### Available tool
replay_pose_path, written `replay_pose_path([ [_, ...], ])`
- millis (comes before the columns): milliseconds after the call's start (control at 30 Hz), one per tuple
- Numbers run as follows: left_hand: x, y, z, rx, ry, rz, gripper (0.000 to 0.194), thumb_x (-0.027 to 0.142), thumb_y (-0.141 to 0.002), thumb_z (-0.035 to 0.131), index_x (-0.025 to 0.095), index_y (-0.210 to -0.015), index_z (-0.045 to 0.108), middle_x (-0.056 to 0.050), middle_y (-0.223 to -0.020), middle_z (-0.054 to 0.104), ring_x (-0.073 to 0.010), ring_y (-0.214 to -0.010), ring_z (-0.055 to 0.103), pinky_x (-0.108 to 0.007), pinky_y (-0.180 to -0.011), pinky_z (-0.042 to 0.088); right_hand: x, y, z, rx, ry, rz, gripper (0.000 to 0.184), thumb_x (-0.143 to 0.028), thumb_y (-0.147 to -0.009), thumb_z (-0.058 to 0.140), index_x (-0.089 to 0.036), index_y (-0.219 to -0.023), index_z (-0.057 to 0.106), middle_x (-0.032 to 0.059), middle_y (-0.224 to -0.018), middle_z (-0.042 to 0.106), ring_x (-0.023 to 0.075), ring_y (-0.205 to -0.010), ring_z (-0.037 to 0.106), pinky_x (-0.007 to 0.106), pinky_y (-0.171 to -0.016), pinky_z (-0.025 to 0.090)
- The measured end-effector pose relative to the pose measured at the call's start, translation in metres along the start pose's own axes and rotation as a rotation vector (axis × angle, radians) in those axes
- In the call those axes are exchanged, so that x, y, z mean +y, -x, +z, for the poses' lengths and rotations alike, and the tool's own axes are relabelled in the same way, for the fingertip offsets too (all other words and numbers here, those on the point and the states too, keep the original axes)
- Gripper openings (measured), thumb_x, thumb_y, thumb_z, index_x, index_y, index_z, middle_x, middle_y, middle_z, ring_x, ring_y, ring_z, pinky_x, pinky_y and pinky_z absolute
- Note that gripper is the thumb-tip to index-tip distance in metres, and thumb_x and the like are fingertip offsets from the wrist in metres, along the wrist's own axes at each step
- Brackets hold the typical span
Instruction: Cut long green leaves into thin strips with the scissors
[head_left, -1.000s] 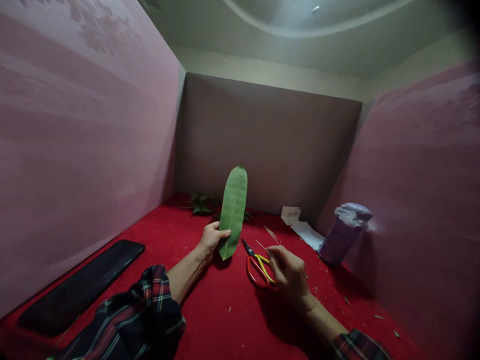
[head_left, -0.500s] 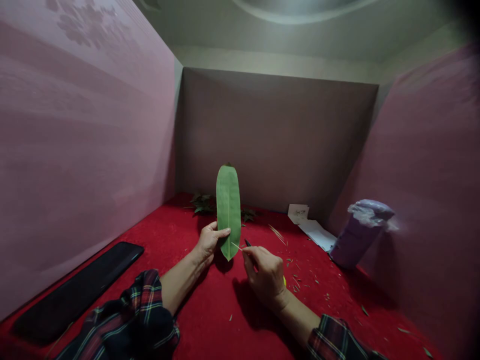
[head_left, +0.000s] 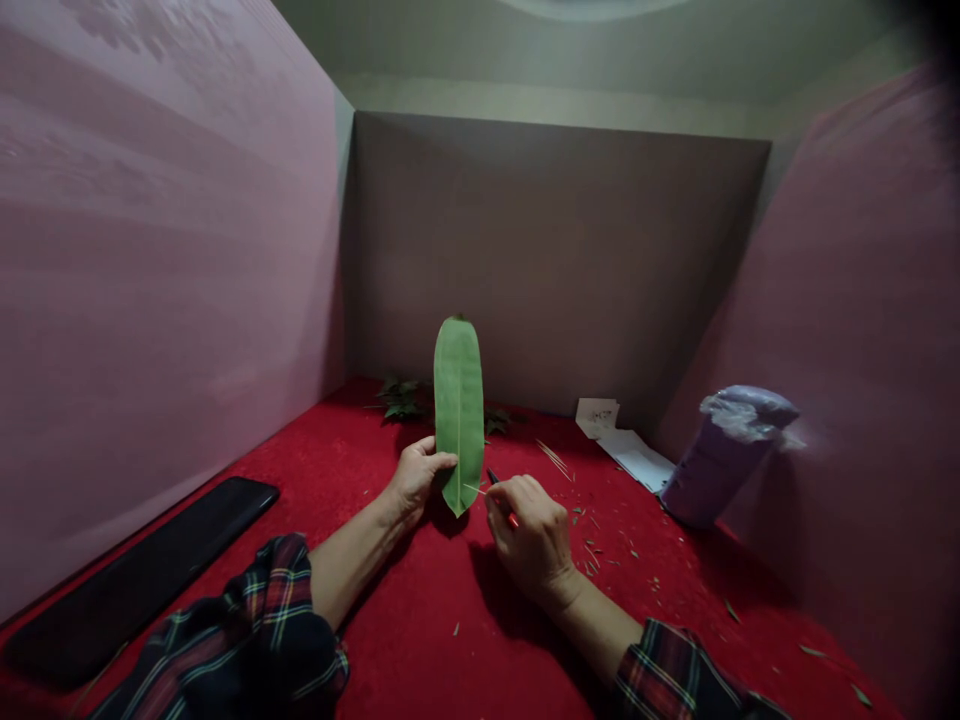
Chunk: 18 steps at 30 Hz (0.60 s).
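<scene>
A long green leaf (head_left: 459, 400) stands upright in front of me, its pointed end down. My left hand (head_left: 412, 482) is closed on its lower left edge, thumb on the near face and the other fingers behind. My right hand (head_left: 531, 535) pinches a thin pale stick, like a toothpick (head_left: 475, 489), whose tip reaches the leaf near its lower end. Just past the right fingers shows a dark-tipped pen-like tool (head_left: 492, 477) with a red part; whether it lies on the cloth or in the hand I cannot tell.
Red cloth (head_left: 420, 640) covers the table. Several thin sticks (head_left: 553, 458) and leaf scraps (head_left: 592, 555) lie to the right. White papers (head_left: 636, 460) and a purple plastic-wrapped roll (head_left: 726, 460) stand farther right. Green leaves (head_left: 401, 398) are at the back, a black phone-like slab (head_left: 142, 580) at left.
The view has shifted slightly. Both hands keep their hold on the leaf and the stick. More of the red part beside my right fingers now shows.
</scene>
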<state>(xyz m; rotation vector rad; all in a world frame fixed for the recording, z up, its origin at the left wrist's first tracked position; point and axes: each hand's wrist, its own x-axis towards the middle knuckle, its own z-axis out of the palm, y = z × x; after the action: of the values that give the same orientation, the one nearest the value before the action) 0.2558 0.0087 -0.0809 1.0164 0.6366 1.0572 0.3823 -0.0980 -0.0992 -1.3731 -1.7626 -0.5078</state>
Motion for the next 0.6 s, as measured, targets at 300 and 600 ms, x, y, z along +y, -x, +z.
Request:
replay_pose_path([
  [300,-0.0023,0.0014,-0.001,-0.078,0.001,0.044,0.033,0.019,-0.05,0.073,0.011,-0.081,0.064,-0.005,-0.071,0.068,-0.0165,-0.06,0.062,-0.029,-0.061,0.049,0.0006,0.0005,0.0015,-0.004,0.018,-0.014,0.014,-0.014,-0.081,0.045,-0.018,-0.068,0.049,0.0017,-0.063,0.049,0.0154,-0.063,0.045,0.026,-0.058,0.033],
  [600,-0.0001,0.0055,0.0023,-0.091,-0.009,0.034,0.034,0.02,-0.051,0.074,0.01,-0.082,0.063,-0.006,-0.073,0.068,-0.0169,-0.06,0.062,-0.029,-0.059,0.049,0.0023,0.0013,0.0055,-0.045,0.022,-0.021,0.016,-0.014,-0.084,0.043,-0.017,-0.069,0.05,0.0026,-0.065,0.048,0.0167,-0.067,0.044,0.028,-0.062,0.034],
])
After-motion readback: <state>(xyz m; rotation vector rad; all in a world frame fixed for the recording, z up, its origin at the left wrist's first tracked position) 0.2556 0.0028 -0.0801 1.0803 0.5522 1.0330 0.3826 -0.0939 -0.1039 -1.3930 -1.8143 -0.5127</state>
